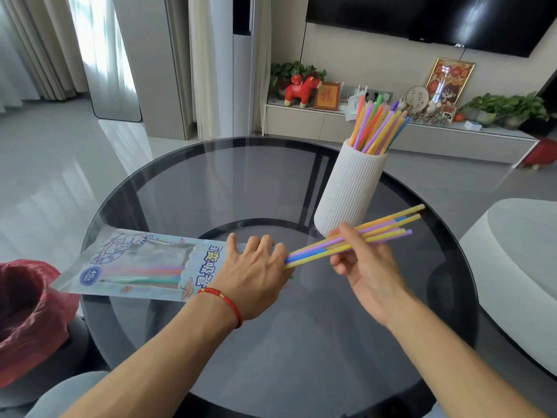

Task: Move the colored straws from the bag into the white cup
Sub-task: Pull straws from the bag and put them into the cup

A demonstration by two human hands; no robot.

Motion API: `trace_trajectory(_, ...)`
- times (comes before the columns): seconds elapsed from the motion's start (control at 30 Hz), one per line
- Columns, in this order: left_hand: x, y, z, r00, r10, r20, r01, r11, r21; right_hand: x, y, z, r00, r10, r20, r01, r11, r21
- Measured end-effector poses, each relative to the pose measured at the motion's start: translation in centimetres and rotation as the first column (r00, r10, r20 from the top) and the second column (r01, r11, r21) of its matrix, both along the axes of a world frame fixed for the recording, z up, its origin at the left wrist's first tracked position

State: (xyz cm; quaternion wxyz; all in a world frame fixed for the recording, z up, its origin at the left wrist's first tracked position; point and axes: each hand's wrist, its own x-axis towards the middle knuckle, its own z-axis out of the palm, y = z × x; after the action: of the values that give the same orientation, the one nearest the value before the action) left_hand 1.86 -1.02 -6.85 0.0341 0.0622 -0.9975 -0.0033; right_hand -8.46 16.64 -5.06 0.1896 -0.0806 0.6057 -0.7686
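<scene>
A pale blue printed straw bag point(141, 263) lies flat on the round dark glass table point(211, 188), its mouth to the right. My left hand point(256, 273) grips the bag's open end. My right hand point(361, 254) is closed on a bundle of several yellow, purple and blue straws point(382, 226), drawn partly out of the bag and pointing up to the right. A few pink and green straws show through the bag. The ribbed white cup point(349, 191) stands just behind my right hand, with several colored straws point(376, 125) upright in it.
A red plastic-lined bin point(27, 309) sits at the left edge, below the table. A white round seat point(518, 260) is at the right. Beyond the table are a low TV cabinet with ornaments and plants point(391, 122), and grey floor.
</scene>
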Motion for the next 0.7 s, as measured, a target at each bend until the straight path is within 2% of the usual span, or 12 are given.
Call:
trace_trajectory(0.1, 0.0, 0.6, -0.2, 0.999, -0.038, 0.009, 0.039, 0.999, -0.009, 0.5, -0.3, -0.5, 0.996, 0.075, -0.042, -0.070, 0.992, 0.109)
trace_trajectory(0.3, 0.1, -0.1, -0.6, 0.996, 0.001, 0.086, -0.003, 1.000, 0.024, -2.4, 2.6, 1.7, 0.947, -0.141, -0.287, 0.193, 0.968, 0.161)
trace_trajectory(0.43, 0.0, 0.6, -0.8, 0.995, -0.031, 0.095, 0.029, 0.999, 0.030, -3.1, 5.1, 3.1, 0.879, -0.198, -0.434, 0.317, 0.922, 0.222)
trace_trajectory(0.5, 0.0, 0.8, -0.9, 0.995, -0.052, 0.083, 0.048, 0.998, 0.042, -3.2, 5.3, 4.6, 0.820, -0.160, -0.549, 0.364, 0.887, 0.285)
trace_trajectory(0.6, 0.1, 0.6, -0.9, 0.995, -0.068, 0.068, 0.063, 0.995, 0.076, -3.5, 4.7, 7.3, 0.707, -0.011, -0.707, 0.423, 0.808, 0.411)
trace_trajectory(0.7, 0.0, 0.5, -0.8, 0.995, -0.069, 0.072, 0.062, 0.995, 0.083, -4.1, 2.8, 7.7, 0.667, 0.129, -0.733, 0.446, 0.719, 0.533)
